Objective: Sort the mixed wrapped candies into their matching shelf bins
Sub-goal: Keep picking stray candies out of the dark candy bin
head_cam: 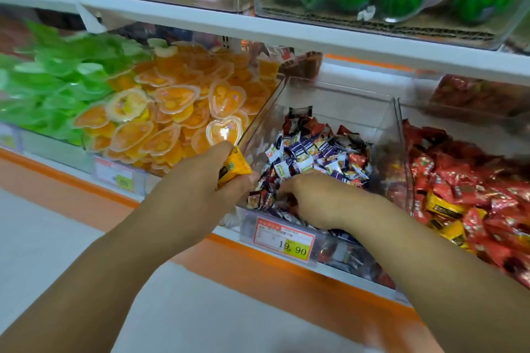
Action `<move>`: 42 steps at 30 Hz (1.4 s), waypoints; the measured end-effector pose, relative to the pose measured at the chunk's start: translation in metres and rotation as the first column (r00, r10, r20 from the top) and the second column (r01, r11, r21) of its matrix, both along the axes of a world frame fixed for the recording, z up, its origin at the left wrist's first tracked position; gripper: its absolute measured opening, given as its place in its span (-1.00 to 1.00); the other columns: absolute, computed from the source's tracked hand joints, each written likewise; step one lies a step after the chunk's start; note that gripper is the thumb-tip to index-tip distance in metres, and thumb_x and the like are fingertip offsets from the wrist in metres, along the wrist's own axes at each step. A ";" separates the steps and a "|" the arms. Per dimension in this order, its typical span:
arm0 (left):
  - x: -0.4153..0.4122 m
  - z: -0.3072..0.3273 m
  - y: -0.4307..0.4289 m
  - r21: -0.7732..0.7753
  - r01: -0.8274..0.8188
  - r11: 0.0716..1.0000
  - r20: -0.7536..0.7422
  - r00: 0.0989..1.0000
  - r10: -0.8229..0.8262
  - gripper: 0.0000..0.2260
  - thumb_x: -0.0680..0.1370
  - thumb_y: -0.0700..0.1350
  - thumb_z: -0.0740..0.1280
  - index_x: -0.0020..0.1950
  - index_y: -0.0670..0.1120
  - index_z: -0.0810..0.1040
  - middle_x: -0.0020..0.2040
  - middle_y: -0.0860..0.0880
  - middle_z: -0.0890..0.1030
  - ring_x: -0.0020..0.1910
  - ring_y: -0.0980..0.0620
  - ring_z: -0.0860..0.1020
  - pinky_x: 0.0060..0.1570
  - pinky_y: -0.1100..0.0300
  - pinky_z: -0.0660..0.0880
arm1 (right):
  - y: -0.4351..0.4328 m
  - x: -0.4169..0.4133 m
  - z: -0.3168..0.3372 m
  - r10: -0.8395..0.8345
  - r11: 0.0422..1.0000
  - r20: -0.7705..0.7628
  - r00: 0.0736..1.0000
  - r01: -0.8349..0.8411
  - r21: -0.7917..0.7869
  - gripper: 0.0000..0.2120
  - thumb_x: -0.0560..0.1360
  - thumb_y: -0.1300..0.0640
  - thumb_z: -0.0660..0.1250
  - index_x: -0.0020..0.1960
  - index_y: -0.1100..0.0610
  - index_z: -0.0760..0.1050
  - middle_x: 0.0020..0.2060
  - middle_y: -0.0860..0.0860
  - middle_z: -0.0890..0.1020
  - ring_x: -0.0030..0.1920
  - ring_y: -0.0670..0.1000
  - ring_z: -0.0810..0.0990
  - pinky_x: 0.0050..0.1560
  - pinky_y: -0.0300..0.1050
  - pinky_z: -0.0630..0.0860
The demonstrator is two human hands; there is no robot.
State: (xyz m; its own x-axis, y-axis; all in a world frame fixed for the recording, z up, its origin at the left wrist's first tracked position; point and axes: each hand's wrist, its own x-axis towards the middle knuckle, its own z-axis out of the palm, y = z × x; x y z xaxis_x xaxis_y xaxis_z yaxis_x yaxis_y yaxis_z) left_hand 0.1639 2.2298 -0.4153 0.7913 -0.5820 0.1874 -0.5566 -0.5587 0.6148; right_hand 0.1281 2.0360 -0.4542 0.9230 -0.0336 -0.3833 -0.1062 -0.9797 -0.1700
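Head view: left hand (200,183) gripped yellow foil-wrapped candies (233,170) at the left edge of the clear plastic middle bin (338,94).
Right hand (312,198): fingers (288,188) were buried among purple-and-white wrapped candies (309,157); grasp unclear.
Advice: rake gently, lift only strays; yellows probably suited the clear right bin (405,157).

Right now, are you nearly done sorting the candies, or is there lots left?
Not nearly. Done: the left hand grips some yellow candies, already picked out. In hand: the right hand digs among the purple-and-white candies in the middle bin; its fingers are hidden. Left: red wrappers lie mixed in that bin, and yellow strays sit among the red candies in the right bin.
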 end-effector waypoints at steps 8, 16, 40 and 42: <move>0.005 0.003 0.006 -0.007 -0.034 0.999 -0.006 0.999 0.034 -0.72 0.55 0.08 0.28 -0.26 0.03 0.28 -0.46 0.02 0.31 -0.49 0.20 0.38 -0.42 0.40 0.33 | 0.005 0.002 -0.004 -0.029 0.995 0.065 0.997 0.035 -0.096 -0.76 0.50 0.36 0.20 0.12 0.16 0.48 0.05 0.12 0.48 0.01 0.11 0.41 -0.06 0.04 0.51; 0.006 0.002 0.006 0.001 -0.046 0.999 0.014 0.999 0.046 -0.74 0.55 0.08 0.29 -0.23 0.02 0.30 -0.44 0.00 0.33 -0.45 0.23 0.40 -0.40 0.41 0.35 | 0.007 0.002 0.010 -0.064 0.971 0.199 0.978 0.014 0.240 -0.77 0.59 0.17 0.26 0.20 0.00 0.56 0.05 -0.04 0.37 0.02 -0.03 0.46 -0.04 -0.25 0.40; 0.003 -0.002 -0.001 0.011 -0.018 1.000 -0.029 0.999 0.018 -0.69 0.57 0.06 0.28 -0.25 -0.05 0.28 -0.44 0.00 0.29 -0.49 0.14 0.33 -0.42 0.35 0.33 | 0.006 0.000 -0.003 -0.026 0.989 0.072 0.997 0.015 0.148 -0.82 0.55 0.15 0.31 0.14 0.11 0.47 -0.02 0.03 0.33 -0.12 0.05 0.44 -0.20 -0.12 0.34; 0.004 -0.002 0.000 0.020 -0.024 1.000 -0.033 0.999 0.025 -0.70 0.56 0.07 0.28 -0.25 -0.03 0.28 -0.43 0.01 0.29 -0.50 0.16 0.34 -0.44 0.36 0.32 | 0.002 -0.006 0.003 -0.034 0.989 0.129 0.991 0.015 0.148 -0.84 0.54 0.14 0.33 0.12 0.12 0.51 0.02 0.01 0.44 -0.02 0.02 0.47 -0.09 -0.13 0.39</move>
